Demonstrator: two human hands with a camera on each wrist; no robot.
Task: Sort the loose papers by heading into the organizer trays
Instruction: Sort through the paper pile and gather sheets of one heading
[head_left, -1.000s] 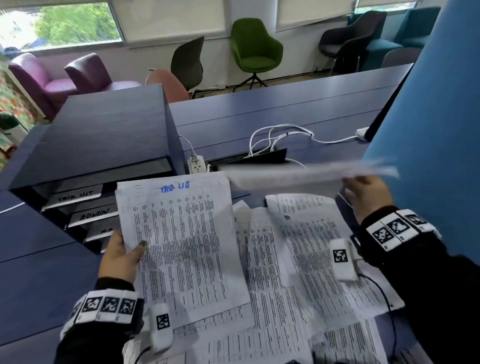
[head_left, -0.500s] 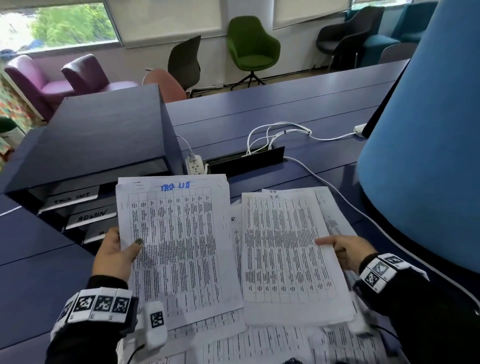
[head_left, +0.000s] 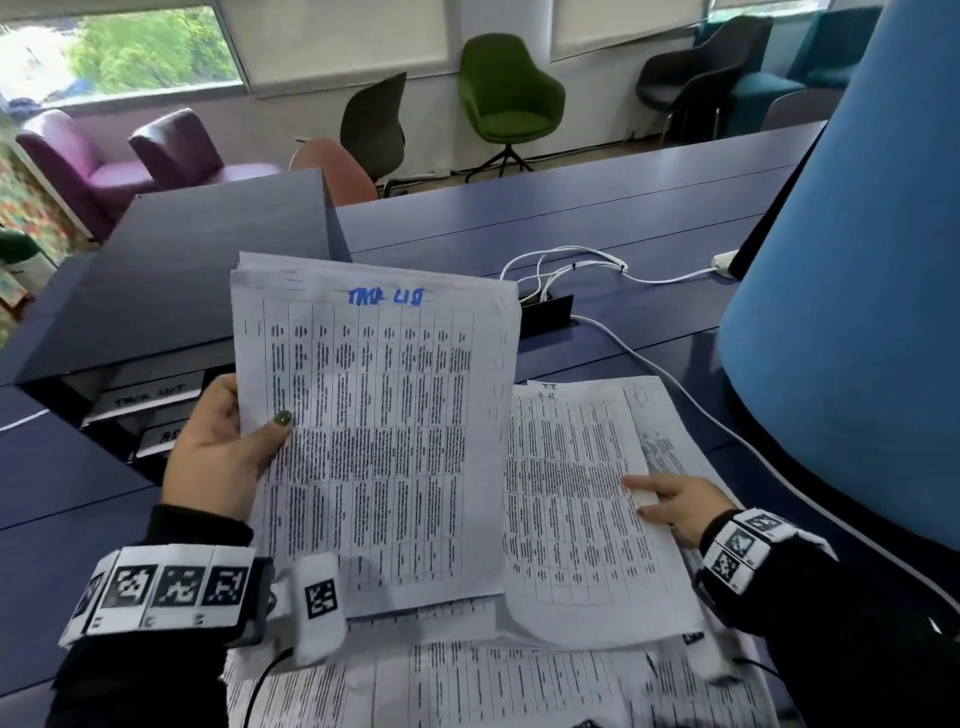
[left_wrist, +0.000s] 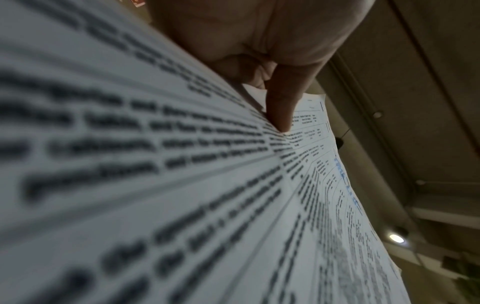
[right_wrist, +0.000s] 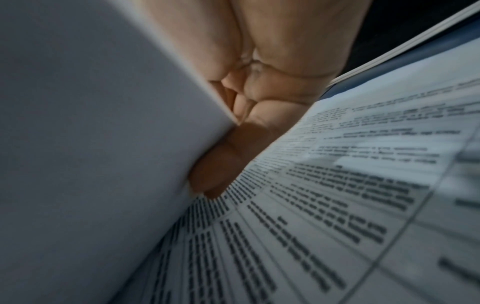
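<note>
Hands (head_left: 221, 457) (head_left: 675, 506) gripping separate papers (head_left: 379, 441)

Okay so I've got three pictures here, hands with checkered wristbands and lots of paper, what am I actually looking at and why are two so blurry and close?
No machine: a person sorting papers, filmed by a head camera and one camera on each wrist, hence the close, blurry views. The left hand holds up a sheaf headed in blue ink, thumb on its front. The right hand grips the edge of a sheet on the loose pile covering the desk. At left stands the organizer, with labelled trays.
</note>
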